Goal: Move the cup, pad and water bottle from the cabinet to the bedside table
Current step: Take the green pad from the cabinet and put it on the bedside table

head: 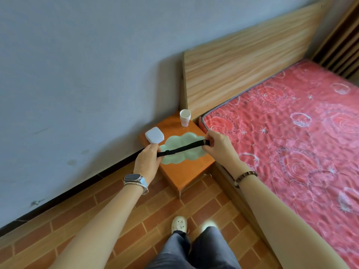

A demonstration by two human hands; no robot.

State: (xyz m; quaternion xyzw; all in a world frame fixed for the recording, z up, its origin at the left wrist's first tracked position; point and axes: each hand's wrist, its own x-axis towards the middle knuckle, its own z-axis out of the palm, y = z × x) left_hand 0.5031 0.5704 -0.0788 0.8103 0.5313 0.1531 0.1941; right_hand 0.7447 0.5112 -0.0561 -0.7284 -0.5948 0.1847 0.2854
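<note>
While both hands stretch a black strap (182, 147) taut above the desk (180, 175), the cloud-shaped green pad (180, 157) lies flat beneath it. The pad's long axis runs from the wall side toward the bed (291, 133), close to the strap's own line. The left hand (147, 158) has its fingers curled round the strap's lower left end. The right hand (218, 144) pinches the higher right end between thumb and fingers, near the bed's edge. The bottle (154, 135) (white, flat, with rounded corners) sits at the desk's wall-side corner, just beyond the left hand; whether the strap joins it I cannot tell. The white cup (185, 117) stands upright, mouth up, at the far corner beside the headboard (242, 65).
</note>
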